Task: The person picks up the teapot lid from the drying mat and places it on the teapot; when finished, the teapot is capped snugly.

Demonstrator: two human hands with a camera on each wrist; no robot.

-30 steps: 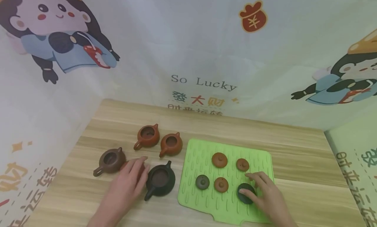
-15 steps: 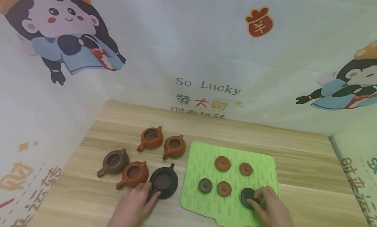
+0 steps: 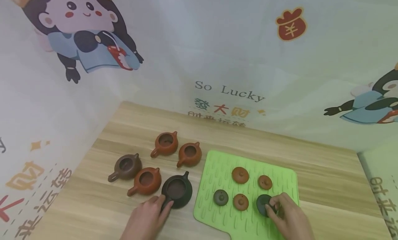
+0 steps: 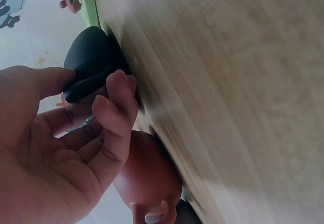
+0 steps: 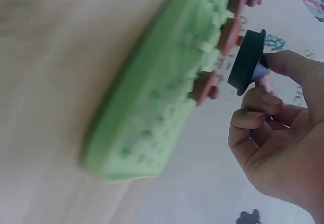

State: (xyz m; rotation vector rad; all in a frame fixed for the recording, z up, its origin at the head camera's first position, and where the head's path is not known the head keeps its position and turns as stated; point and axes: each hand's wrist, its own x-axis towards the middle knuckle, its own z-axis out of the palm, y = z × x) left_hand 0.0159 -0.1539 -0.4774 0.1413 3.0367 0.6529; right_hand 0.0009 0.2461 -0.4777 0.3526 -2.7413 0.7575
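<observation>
My left hand (image 3: 147, 215) pinches the handle of the black teapot (image 3: 181, 193) between thumb and fingers; the left wrist view shows the thumb on the handle of the same black pot (image 4: 91, 57). The pot has no lid on and stands on the table. With thumb and fingertips my right hand (image 3: 290, 217) pinches the knob of the black lid (image 3: 263, 204). In the right wrist view that lid (image 5: 247, 62) is held tilted, off the green mat (image 5: 147, 127).
Two orange-red teapots (image 3: 164, 144) (image 3: 190, 154) stand behind, and a brown teapot (image 3: 126, 166) and another red teapot (image 3: 146, 181) stand to the left. On the green mat (image 3: 214, 164) lie a grey-green lid (image 3: 221, 197) and several reddish lids (image 3: 240, 175). A printed cloth rises behind.
My left hand has moved from over the front red teapot to the black teapot's handle. My right fingers have closed on the black lid's knob. The head view has shifted.
</observation>
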